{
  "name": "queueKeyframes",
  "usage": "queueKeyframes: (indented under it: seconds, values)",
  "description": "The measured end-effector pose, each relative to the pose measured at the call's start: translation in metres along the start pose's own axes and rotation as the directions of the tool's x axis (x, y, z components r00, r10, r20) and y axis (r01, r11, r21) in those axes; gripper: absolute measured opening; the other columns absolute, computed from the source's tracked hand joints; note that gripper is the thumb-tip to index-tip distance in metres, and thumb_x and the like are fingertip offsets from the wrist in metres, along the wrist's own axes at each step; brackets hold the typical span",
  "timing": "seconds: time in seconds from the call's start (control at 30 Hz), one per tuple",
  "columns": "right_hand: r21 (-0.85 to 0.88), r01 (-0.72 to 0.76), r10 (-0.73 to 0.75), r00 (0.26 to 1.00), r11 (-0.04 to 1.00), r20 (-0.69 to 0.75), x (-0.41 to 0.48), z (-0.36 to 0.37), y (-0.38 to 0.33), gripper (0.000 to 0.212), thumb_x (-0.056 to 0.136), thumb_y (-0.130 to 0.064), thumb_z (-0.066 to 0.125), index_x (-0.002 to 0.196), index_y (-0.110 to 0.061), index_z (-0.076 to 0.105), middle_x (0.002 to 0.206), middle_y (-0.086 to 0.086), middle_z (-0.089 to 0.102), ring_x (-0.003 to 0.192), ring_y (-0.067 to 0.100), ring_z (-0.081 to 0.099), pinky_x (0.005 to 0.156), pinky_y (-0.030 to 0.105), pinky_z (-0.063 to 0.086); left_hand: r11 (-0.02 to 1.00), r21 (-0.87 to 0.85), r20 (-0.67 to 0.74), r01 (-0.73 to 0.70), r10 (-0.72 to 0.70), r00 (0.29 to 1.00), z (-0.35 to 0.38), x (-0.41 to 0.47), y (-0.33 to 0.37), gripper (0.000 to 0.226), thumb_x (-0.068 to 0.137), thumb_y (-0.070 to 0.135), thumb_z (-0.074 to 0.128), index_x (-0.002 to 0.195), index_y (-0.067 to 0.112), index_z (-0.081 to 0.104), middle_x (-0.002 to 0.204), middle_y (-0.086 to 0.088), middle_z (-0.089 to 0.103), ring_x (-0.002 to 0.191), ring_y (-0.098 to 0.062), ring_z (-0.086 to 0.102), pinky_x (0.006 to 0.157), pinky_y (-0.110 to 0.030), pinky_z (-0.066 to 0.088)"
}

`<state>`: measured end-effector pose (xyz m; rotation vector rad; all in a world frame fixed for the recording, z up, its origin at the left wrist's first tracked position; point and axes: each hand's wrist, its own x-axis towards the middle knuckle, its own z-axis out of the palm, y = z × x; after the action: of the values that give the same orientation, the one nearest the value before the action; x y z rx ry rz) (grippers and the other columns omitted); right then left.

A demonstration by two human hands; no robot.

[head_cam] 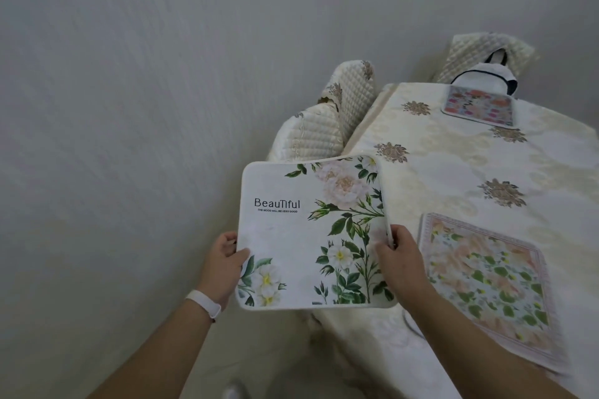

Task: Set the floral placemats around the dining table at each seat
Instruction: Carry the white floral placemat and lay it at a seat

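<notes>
Both hands, left hand (227, 257) and right hand (400, 257), grip the white floral placemat (311, 233) by opposite edges.

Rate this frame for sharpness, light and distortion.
Head view: even, soft light, no glare; the white "Beautiful" floral placemat, held by left hand and right hand, is crisp; the far pink floral placemat is soft; wide-angle distortion bends the cream tablecloth-covered table edges.
</notes>
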<state>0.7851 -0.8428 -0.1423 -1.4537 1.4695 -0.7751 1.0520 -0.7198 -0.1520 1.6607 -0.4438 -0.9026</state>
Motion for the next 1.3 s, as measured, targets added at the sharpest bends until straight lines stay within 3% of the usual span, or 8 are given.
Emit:
queueKeyframes:
  seconds: [0.13,0.3,0.53,0.67,0.8,0.97,1.13,1.3]
  values:
    - [0.011,0.017,-0.016,1.000,1.000,-0.022,-0.006,0.071,-0.033,0.008,0.095,-0.025,0.055,0.103,-0.023,0.059,0.091,-0.002,0.067,0.083,0.018,0.065,0.064,0.032,0.050,1.000,-0.011,0.027,0.001,0.000,1.000,-0.067,0.049,0.009,0.023,0.089,-0.005,0.057,0.097,0.016,0.057,0.105,-0.020,0.069,0.090,-0.040,0.068,0.080,-0.055,0.055]
    - [-0.008,0.025,-0.026,0.999,1.000,-0.041,-0.007,0.165,-0.080,0.003,0.090,-0.020,0.059,0.092,-0.019,0.057,0.086,0.009,0.066,0.080,0.028,0.064,0.066,0.039,0.053,0.999,-0.021,0.009,-0.043,0.043,0.999,-0.150,0.108,0.036,0.025,0.090,-0.005,0.056,0.095,0.019,0.056,0.100,-0.015,0.070,0.086,-0.036,0.069,0.073,-0.044,0.057]
    - [0.046,0.060,-0.060,0.998,0.997,-0.017,-0.007,0.241,-0.122,0.006,0.092,-0.018,0.059,0.092,-0.024,0.057,0.079,0.008,0.061,0.066,0.020,0.055,0.057,0.033,0.046,0.997,0.000,-0.046,-0.072,0.072,0.996,-0.212,0.157,0.048,0.027,0.087,-0.003,0.058,0.097,0.023,0.058,0.101,-0.013,0.071,0.087,-0.033,0.070,0.079,-0.053,0.057]
    - [0.028,0.087,-0.085,0.995,0.996,-0.058,0.013,0.249,-0.140,0.001,0.094,-0.021,0.059,0.093,-0.022,0.058,0.079,0.004,0.064,0.068,0.019,0.058,0.056,0.030,0.046,0.997,-0.010,-0.028,-0.078,0.078,0.997,-0.214,0.184,0.058,0.026,0.087,-0.002,0.059,0.097,0.022,0.058,0.100,-0.013,0.071,0.088,-0.034,0.069,0.078,-0.052,0.057]
    - [-0.002,0.077,-0.077,0.994,0.997,-0.080,0.049,0.250,-0.154,0.010,0.089,-0.019,0.062,0.092,-0.028,0.058,0.085,0.007,0.067,0.077,0.027,0.066,0.067,0.044,0.058,0.996,-0.020,-0.011,-0.087,0.087,0.996,-0.202,0.212,0.069,0.025,0.088,-0.002,0.059,0.104,0.016,0.058,0.097,-0.014,0.072,0.087,-0.035,0.070,0.077,-0.051,0.057]
    - [0.042,0.100,-0.096,0.991,0.994,-0.091,0.104,0.267,-0.160,0.008,0.091,-0.021,0.061,0.089,-0.028,0.058,0.084,0.010,0.065,0.071,0.026,0.060,0.062,0.042,0.055,0.996,-0.006,-0.004,-0.085,0.085,0.996,-0.182,0.269,0.090,0.024,0.089,-0.002,0.058,0.101,0.019,0.057,0.098,-0.014,0.071,0.087,-0.034,0.069,0.077,-0.050,0.057]
    - [0.108,0.064,-0.055,0.995,0.992,-0.082,0.178,0.288,-0.167,0.007,0.093,-0.033,0.060,0.096,-0.028,0.061,0.083,0.002,0.068,0.073,0.025,0.066,0.063,0.042,0.057,0.989,0.095,-0.023,-0.111,0.114,0.993,-0.153,0.344,0.127,0.024,0.088,-0.002,0.059,0.100,0.019,0.056,0.099,-0.014,0.072,0.085,-0.033,0.070,0.076,-0.049,0.058]
    - [0.158,0.031,-0.015,0.995,0.987,-0.103,0.238,0.283,-0.182,0.002,0.092,-0.029,0.060,0.094,-0.029,0.060,0.083,0.003,0.068,0.078,0.028,0.066,0.067,0.044,0.057,0.973,0.170,0.013,-0.156,0.156,0.988,-0.107,0.405,0.170,0.022,0.088,0.001,0.061,0.104,0.016,0.057,0.096,-0.012,0.071,0.086,-0.031,0.069,0.075,-0.044,0.057]
